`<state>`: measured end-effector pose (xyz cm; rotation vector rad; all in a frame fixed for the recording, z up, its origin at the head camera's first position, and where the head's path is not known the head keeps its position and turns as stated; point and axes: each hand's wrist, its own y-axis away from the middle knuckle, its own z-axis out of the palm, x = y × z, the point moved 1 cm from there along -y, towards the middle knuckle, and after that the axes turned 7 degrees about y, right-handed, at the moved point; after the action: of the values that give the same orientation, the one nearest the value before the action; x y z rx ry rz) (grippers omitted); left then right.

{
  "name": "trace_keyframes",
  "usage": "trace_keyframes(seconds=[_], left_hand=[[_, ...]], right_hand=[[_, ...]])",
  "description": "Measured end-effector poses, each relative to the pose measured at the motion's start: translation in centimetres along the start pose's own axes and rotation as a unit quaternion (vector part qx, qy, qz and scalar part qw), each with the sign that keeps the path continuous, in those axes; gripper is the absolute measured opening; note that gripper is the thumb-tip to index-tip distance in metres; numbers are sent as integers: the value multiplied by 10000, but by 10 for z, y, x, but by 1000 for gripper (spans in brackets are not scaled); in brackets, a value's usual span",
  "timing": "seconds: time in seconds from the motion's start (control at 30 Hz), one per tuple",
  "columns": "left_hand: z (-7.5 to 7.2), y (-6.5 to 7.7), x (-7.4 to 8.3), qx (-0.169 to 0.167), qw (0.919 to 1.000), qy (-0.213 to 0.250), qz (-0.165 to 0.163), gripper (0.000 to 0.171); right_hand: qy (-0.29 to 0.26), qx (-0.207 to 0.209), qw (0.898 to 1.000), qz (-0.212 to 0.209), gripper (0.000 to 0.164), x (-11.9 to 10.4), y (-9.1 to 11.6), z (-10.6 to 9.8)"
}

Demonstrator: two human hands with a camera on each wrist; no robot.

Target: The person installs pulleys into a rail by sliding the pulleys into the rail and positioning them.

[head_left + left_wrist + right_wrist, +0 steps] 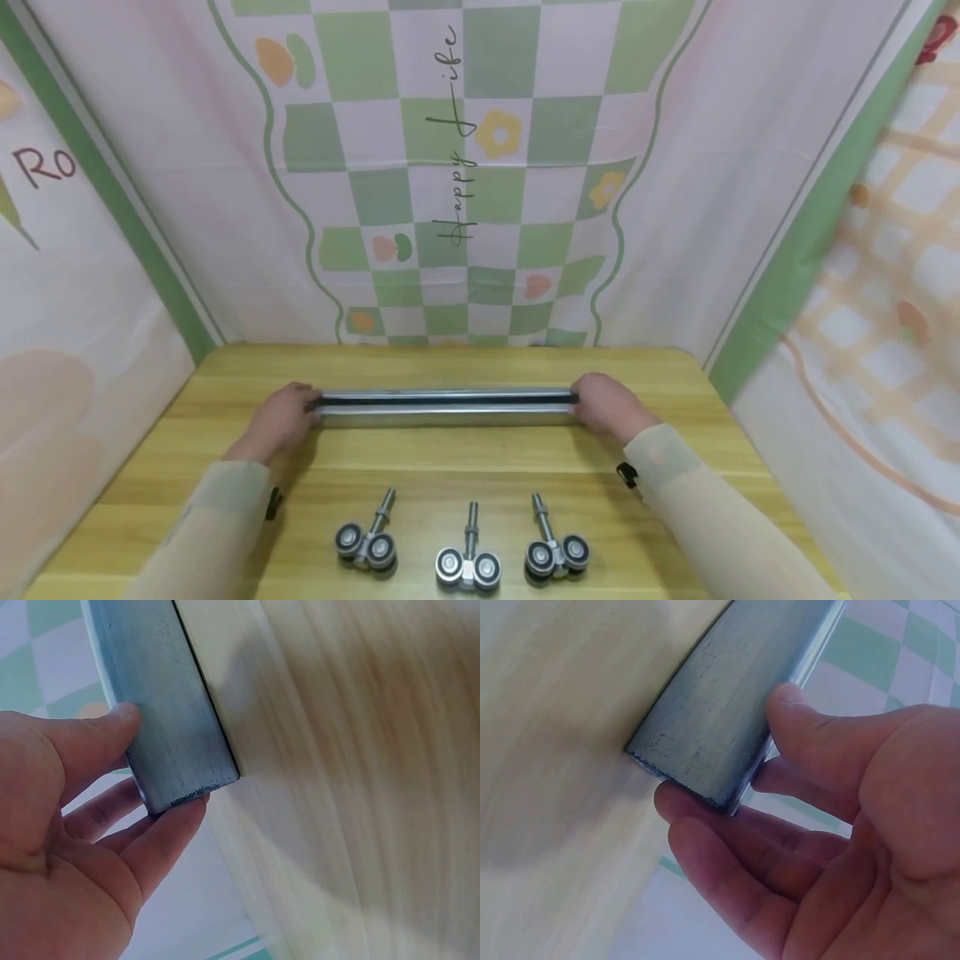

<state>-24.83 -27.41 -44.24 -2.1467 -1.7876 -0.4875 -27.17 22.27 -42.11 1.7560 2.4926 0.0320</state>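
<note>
A long metal channel rail (450, 410) lies crosswise toward the back of the wooden table, its dark slot facing up. My left hand (279, 421) grips its left end. In the left wrist view the thumb presses the rail's grey side (161, 705) and fingers curl about the cut end. The right end is held by my right hand (611, 407); the right wrist view shows that thumb (791, 705) on the side and fingertips at the end corner. Nearer me lie three twin-wheel rollers with threaded bolts: a left one (365, 547), a middle one (468, 568) and a right one (557, 557).
The wooden tabletop (480, 458) runs back to a checked green-and-white cloth (495, 192). More printed cloth hangs at the left (90, 275) and right (900, 333) of the table. The rollers sit between my forearms.
</note>
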Motion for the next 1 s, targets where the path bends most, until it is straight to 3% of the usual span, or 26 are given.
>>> trace_keyframes(seconds=[0.23,0.67,0.83,1.0], left_hand=[[4,-3,9,-17,9998,186,-45,44],[6,-4,16,-76,9994,341,35,47],[6,-4,17,-187,9983,547,31,46],[6,-3,11,-69,9970,734,223,44]], right_hand=[[-150,-7,9999,60,16,10,7,-3],[-217,101,9996,127,9,18,11,1],[-209,144,9996,109,18,18,12,3],[-104,141,9996,206,19,15,15,5]])
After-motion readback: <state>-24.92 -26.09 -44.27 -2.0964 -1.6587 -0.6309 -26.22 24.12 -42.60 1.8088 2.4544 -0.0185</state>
